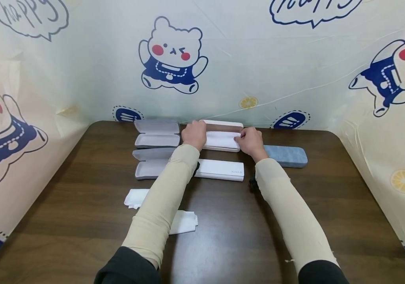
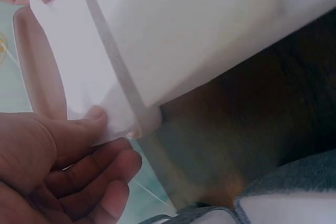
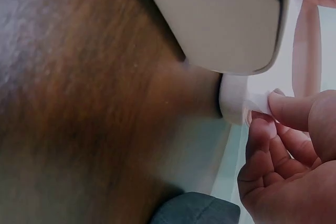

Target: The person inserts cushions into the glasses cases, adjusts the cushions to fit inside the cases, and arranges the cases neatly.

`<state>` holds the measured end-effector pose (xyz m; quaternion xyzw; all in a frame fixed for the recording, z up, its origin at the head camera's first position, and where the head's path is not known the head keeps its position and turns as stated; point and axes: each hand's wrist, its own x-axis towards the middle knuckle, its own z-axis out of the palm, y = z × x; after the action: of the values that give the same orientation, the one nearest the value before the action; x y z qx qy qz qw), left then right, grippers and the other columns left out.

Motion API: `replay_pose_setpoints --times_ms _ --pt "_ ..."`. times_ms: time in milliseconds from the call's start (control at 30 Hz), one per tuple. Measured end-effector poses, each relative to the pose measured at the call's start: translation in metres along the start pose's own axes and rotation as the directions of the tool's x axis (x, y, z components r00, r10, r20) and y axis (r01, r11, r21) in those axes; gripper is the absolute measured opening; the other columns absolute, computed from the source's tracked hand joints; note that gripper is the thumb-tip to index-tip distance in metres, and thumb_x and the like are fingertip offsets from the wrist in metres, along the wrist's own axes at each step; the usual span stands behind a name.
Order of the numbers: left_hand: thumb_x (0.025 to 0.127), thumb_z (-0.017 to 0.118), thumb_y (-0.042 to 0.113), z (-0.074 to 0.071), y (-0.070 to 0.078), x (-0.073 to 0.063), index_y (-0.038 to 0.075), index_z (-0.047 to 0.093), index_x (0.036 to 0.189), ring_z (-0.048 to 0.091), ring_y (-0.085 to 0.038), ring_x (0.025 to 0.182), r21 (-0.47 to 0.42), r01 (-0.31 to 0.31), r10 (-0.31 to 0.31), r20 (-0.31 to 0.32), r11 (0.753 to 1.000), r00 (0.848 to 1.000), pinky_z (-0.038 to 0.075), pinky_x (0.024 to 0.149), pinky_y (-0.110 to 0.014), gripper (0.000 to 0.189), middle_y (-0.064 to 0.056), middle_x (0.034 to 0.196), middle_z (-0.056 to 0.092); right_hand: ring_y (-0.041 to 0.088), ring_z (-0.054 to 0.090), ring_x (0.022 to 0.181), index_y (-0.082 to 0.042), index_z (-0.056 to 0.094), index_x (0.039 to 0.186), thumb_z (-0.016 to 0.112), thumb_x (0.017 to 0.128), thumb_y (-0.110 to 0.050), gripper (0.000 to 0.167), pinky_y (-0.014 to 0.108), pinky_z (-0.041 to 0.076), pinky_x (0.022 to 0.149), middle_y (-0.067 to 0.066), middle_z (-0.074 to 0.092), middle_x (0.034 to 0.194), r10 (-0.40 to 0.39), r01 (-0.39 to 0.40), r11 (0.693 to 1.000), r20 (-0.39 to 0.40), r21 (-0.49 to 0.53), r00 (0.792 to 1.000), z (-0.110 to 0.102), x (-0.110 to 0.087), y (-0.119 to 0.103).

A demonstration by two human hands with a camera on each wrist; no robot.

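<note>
A white cloth (image 1: 221, 140) lies across the lower half of an open white glasses case (image 1: 222, 124) at the back of the table; the raised lid has a pinkish-brown lining. My left hand (image 1: 194, 135) pinches the cloth's left end, the thumb on top in the left wrist view, where the cloth (image 2: 79, 66) stretches between both hands. At the other end my right hand (image 1: 251, 142) holds the corner between thumb and fingers; the right wrist view shows this pinched edge (image 3: 260, 102) at the case's end. The case interior under the cloth is hidden.
Two open grey glasses cases (image 1: 157, 140) (image 1: 149, 169) stand to the left. A closed white case (image 1: 223, 169) lies in front, and a blue case (image 1: 286, 156) to the right. White cloths (image 1: 136, 198) (image 1: 184, 222) lie nearer, partly behind my left forearm.
</note>
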<state>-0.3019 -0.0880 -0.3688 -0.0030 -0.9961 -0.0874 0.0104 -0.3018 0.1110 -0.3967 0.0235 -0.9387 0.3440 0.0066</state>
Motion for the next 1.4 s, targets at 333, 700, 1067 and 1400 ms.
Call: replay_pose_setpoints --times_ms 333,700,1067,1400 --pt "0.103 0.053 0.01 0.006 -0.001 0.005 0.007 0.068 0.114 0.07 -0.033 0.081 -0.002 -0.004 0.004 -0.01 1.0 1.0 0.057 0.061 -0.048 0.018 -0.015 0.101 0.07 0.027 0.053 0.079 -0.004 0.061 0.07 0.073 0.094 -0.021 0.032 0.037 0.044 0.066 0.01 0.057 0.073 0.036 -0.036 0.999 -0.022 -0.004 0.999 0.004 0.003 0.006" --pt "0.099 0.062 0.015 0.011 -0.002 0.004 0.006 0.067 0.113 0.069 -0.035 0.081 -0.027 0.011 -0.011 0.002 1.0 1.0 0.056 0.06 -0.047 0.017 -0.016 0.099 0.069 0.029 0.058 0.093 -0.003 0.072 0.087 0.075 0.092 -0.022 0.02 0.042 0.051 0.081 0.013 0.068 0.098 0.052 -0.053 0.998 -0.04 -0.031 0.998 0.007 0.002 0.006" --pt "0.099 0.052 0.006 -0.026 -0.019 0.007 0.004 0.063 0.081 0.064 -0.03 0.069 -0.292 0.107 -0.112 -0.002 0.95 0.994 0.051 0.057 -0.04 0.021 -0.014 0.077 0.064 0.031 0.058 0.1 -0.002 0.074 0.107 0.063 0.094 -0.014 0.021 0.045 0.05 0.085 0.013 0.069 0.105 0.115 -0.104 0.983 -0.067 0.152 0.991 -0.024 -0.001 0.001" --pt "0.104 0.031 0.059 -0.02 -0.032 0.015 0.002 0.059 0.109 0.069 -0.035 0.067 -0.582 0.307 -0.222 0.213 0.753 0.951 0.058 0.063 -0.042 0.064 -0.018 0.085 0.06 0.034 0.063 0.108 -0.003 0.038 0.152 0.036 0.104 -0.058 0.073 0.042 0.052 0.094 0.025 0.055 0.13 0.314 -0.374 0.855 0.216 0.358 0.925 -0.031 0.004 -0.009"
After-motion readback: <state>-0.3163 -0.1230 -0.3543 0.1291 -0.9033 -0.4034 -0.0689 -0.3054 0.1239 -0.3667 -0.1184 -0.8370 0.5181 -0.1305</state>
